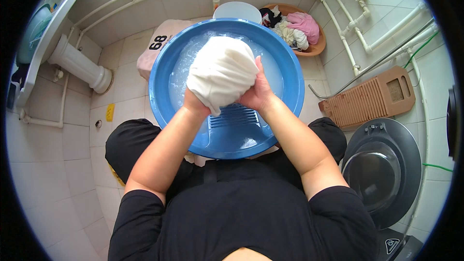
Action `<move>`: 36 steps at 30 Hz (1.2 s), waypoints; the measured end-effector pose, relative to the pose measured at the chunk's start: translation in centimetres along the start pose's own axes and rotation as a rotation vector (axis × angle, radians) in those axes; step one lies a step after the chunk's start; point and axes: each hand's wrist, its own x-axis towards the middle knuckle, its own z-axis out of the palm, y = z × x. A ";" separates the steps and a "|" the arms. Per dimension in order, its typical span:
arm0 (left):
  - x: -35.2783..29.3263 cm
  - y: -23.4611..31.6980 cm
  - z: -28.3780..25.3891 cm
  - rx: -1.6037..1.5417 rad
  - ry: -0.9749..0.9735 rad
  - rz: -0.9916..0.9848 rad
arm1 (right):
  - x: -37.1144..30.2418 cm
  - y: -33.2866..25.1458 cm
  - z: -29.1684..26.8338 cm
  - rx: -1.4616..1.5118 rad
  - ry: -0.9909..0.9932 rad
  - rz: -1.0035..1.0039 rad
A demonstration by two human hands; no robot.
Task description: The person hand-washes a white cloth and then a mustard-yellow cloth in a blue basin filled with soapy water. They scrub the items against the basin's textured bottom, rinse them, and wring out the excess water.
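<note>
Washing looks unfinished: left hand point(194, 102) is mostly hidden, grip can't be told; 1 white cloth point(222, 70) is held bunched above soapy water point(181, 75) in blue basin point(292, 82), clasped by right hand point(258, 93); clothes point(302, 25) in orange tub point(316, 48) apparently left.

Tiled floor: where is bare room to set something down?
Bare tiles show between the white pillar and blue basin; a narrower strip lies between basin and brown washboard. The far side is crowded: pink cloth, white container, orange laundry tub.
</note>
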 end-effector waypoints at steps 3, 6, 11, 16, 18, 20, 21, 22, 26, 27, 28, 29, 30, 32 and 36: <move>-0.8 -1.0 0.9 -0.024 0.129 -0.049 | 1.3 0.6 -0.6 0.050 -0.026 -0.119; -1.0 -0.6 -1.0 0.032 0.188 -0.064 | 2.4 0.7 -1.2 0.018 0.024 -0.195; -0.9 0.5 -3.2 -0.058 0.393 -0.180 | 2.2 -0.5 -0.7 -0.223 -0.031 -0.272; -0.7 -0.2 -5.3 -0.038 0.394 -0.330 | 1.8 0.0 -0.2 -0.450 -0.120 -0.219; -0.5 -0.5 -4.7 -0.018 0.351 -0.352 | 1.9 -0.4 -1.3 -0.509 -0.142 -0.209; -0.7 -0.9 -4.2 -0.030 0.423 -0.386 | 1.7 -1.1 -1.9 -0.616 -0.174 -0.202; -0.6 -0.9 -4.0 -0.016 0.420 -0.414 | 1.2 -1.2 -0.5 -0.743 -0.157 -0.226; -0.5 -0.8 -3.9 -0.002 0.413 -0.439 | 1.1 -1.2 0.0 -0.759 -0.161 -0.215; -0.4 -1.7 -5.1 0.043 0.407 -0.456 | 1.0 -1.6 0.0 -0.847 -0.189 -0.161; -0.5 -1.5 -4.6 0.027 0.421 -0.460 | 1.0 -1.7 -0.1 -0.873 -0.204 -0.145; -0.6 -1.4 -4.3 0.011 0.436 -0.464 | 0.9 -1.8 -0.2 -0.871 -0.197 -0.135; -0.7 -1.6 -4.5 0.051 0.399 -0.452 | 0.7 -1.7 -0.3 -0.869 -0.190 -0.126; -0.8 -1.7 -4.7 0.093 0.361 -0.443 | 0.4 -1.6 -0.3 -0.865 -0.182 -0.119; -1.1 -1.9 -5.2 -0.008 0.277 -0.430 | 0.2 0.0 -0.5 -0.584 -0.180 -0.156; -1.9 -1.7 -6.0 -0.336 0.177 -0.398 | 0.5 2.2 -0.9 -0.194 -0.085 -0.165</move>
